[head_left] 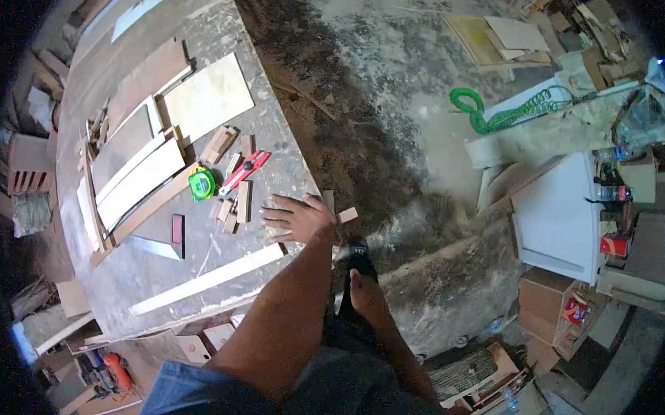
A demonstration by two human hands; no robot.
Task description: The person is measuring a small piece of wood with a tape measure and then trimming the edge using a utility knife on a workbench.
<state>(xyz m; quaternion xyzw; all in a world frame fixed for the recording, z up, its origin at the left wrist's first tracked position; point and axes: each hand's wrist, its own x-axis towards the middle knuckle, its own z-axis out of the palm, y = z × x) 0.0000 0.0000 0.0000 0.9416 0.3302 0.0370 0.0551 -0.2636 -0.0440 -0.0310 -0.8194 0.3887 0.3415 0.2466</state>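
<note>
Left hand splayed over the tabletop, clutching nothing; right hand, nearer, by a black object, pale marking illegible. Grip? Can't tell!

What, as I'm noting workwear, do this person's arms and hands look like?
The left hand and right hand are ungloved; both forearms are bare, with no visible watch. A blue sleeve shows at the left arm; any right sleeve is unclear.
</note>
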